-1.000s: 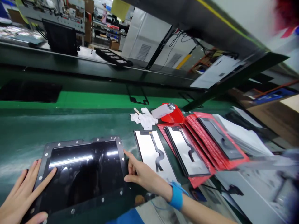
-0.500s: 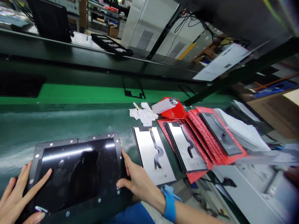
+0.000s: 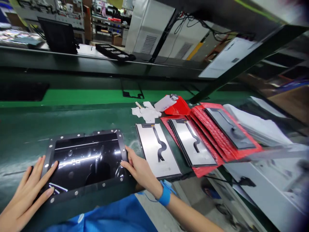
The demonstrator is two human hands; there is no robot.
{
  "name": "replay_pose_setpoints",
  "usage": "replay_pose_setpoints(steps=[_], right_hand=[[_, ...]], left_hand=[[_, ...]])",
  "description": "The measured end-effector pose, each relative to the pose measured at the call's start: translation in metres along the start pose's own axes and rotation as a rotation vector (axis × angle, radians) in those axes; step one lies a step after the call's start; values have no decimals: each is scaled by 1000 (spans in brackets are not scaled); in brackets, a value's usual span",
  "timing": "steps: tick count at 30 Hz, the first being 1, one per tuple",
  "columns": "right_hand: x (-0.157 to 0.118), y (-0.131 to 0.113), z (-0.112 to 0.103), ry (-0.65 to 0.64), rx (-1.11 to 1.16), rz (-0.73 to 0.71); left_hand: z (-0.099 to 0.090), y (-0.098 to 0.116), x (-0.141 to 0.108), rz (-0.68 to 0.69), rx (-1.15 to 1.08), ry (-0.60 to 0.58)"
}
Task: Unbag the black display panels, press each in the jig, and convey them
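The left hand [image 3: 31, 193] is spread, its fingers rested on the left edge of a framed black panel [image 3: 89, 158]. The panel is positioned between both hands; its right edge is grasped by the right hand [image 3: 140, 167]. White scraps [image 3: 147, 112] are found beyond that hand. To its right, a silver-backed panel [image 3: 151, 141] is laid, followed by a second silver panel [image 3: 193, 154] set on red bubble wrap [image 3: 212, 135].
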State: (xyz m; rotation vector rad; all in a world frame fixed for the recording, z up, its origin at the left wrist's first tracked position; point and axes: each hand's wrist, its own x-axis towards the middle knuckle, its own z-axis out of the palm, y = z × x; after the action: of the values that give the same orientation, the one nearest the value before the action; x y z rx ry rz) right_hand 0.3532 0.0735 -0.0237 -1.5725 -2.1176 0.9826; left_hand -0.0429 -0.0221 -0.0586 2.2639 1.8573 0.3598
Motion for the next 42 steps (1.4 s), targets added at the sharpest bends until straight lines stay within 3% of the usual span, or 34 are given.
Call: replay_pose_setpoints(steps=[7, 12, 16, 20, 23, 25, 30, 35, 39, 42], right_hand=[[9, 9, 1, -30, -26, 14], [18, 19, -1, -88, -105, 28], [32, 13, -15, -88, -330, -71], [59, -24, -20, 124, -406, -351], [82, -56, -7, 117, -321, -585], [96, -70, 5, 92, -328, -657], [110, -75, 22, 27, -338, -702], [123, -72, 25, -70, 105, -544], [139, -75, 16, -135, 234, -488], [144, -83, 2, -228, 288, -482]], left_hand=[[-45, 17, 6, -32, -122, -302], [-56, 22, 11, -29, -127, -322], [-54, 24, 9, -16, -138, -306], [-42, 30, 5, -36, -83, -200], [-26, 35, 3, -48, 12, -73], [-16, 35, 2, -44, 81, -8], [-4, 37, 2, -52, 211, 83], [-1, 39, 1, -66, 263, 136], [9, 34, -1, -72, 201, 169], [20, 34, 4, -90, 30, 334]])
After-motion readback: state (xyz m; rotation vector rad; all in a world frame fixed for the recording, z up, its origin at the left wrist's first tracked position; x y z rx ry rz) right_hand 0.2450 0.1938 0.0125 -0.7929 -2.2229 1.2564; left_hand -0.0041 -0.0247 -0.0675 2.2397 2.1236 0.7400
